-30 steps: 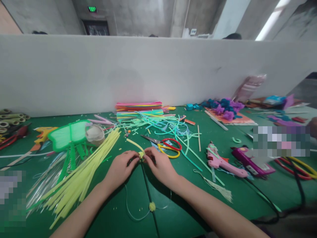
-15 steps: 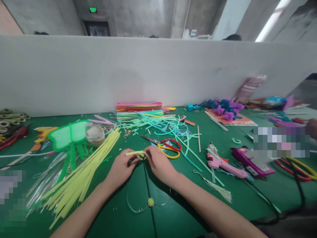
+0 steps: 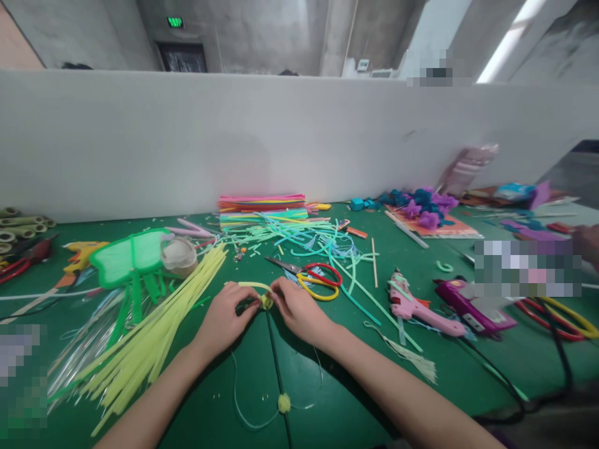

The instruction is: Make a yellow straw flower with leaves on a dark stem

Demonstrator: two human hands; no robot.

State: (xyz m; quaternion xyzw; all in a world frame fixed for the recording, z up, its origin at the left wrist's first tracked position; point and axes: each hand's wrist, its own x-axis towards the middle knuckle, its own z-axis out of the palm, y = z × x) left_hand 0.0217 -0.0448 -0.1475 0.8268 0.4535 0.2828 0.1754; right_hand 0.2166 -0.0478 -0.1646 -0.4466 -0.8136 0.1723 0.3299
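Taking the scissors (image 3: 309,277) as the landmark: well to their left lies a loose bundle of yellow strips (image 3: 154,330), with a green mesh shape (image 3: 128,255) above it. Just below-left of the scissors, the left hand (image 3: 224,318) pinches closed on a yellow strip (image 3: 250,285) where it curls into a small knot (image 3: 266,302) on a dark stem (image 3: 276,362). The right hand (image 3: 299,310) pinches the knot from the other side. The strip looks light, thin and springy, likely to unwind, so it is best held right at the coil. Right of the scissors lies a pink glue gun (image 3: 418,305).
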